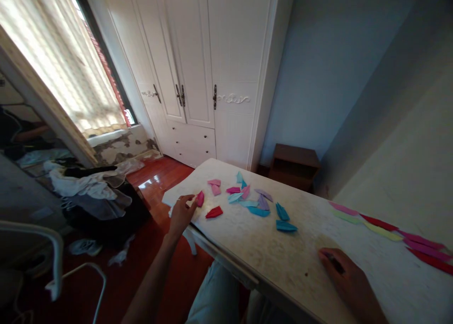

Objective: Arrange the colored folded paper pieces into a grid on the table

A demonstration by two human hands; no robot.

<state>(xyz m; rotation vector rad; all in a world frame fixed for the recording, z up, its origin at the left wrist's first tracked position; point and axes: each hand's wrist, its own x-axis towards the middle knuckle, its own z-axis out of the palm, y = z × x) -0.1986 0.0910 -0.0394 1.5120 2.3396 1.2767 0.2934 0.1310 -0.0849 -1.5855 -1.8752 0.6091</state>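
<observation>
My left hand (184,208) reaches over the far left end of the table, with thumb and fingers closed on a magenta folded paper piece (200,199). Just right of it lies a red folded paper piece (214,212). Farther along are pale pink pieces (214,187), purple ones (263,202), light blue ones (235,198) and a blue one (258,211). Two teal pieces (282,211) sit nearest the middle. My right hand (341,267) rests on the tabletop with its fingers curled in; whether anything is inside is hidden.
Along the table's (247,239) right side, long paper strips (382,225) in red, pink, green and yellow lie by the wall. A white wardrobe (191,55) and a brown nightstand (296,156) stand behind. Clothes (81,187) are heaped at left, near a white metal frame (56,258).
</observation>
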